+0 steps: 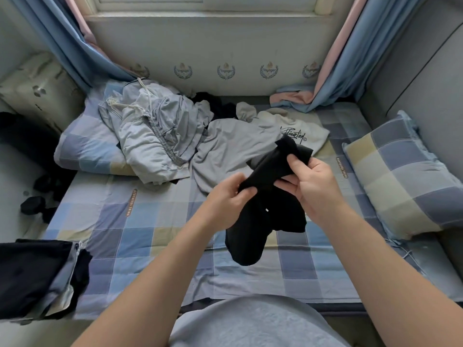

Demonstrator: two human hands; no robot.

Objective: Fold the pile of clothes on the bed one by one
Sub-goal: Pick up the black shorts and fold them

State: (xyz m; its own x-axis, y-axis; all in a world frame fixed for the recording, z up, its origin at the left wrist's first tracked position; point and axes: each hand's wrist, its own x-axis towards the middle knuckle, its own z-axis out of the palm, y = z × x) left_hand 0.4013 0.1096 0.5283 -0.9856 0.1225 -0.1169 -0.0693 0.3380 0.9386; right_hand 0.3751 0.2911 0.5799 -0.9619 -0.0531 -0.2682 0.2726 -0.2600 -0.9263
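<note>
Black garment (pixel 265 216), held in the air over the middle of the bed (pixel 140 241): its upper part is bunched into a band whose long axis runs on a slant, from 8 o'clock at the left hand (pixel 225 199) up to 2 o'clock, where a loose end sticks out past the right hand (pixel 310 181). The rest hangs down toward 6 o'clock in two dark lobes. The left hand pinches the lower end of the band between thumb and curled fingers. The right hand grips the upper part, thumb on top and fingers wrapped beneath.

What sort of garment it is I cannot tell; the black cloth swallows seams and edges, and only a small pale spot shows near its middle. At 11 o'clock lies the pile of clothes (pixel 160 131), pale blue-grey, with drawstrings, spilling over a checked pillow (pixel 85 146). A grey shirt (pixel 233 146) and a cream top (pixel 295 131) with dark lettering lie beside it, partly hidden behind the held garment. More black cloth shows behind the pile at 12 o'clock. At 8 o'clock a folded stack (pixel 32 274) is cut off by the frame edge. Dark things on the floor at 9 o'clock are too dim to name.

The bed has a blue, grey and cream checked sheet. A second pillow (pixel 406 181) sits at 3 o'clock. Blue and pink curtains (pixel 350 58) frame a window sill (pixel 208 16) at 12 o'clock.
</note>
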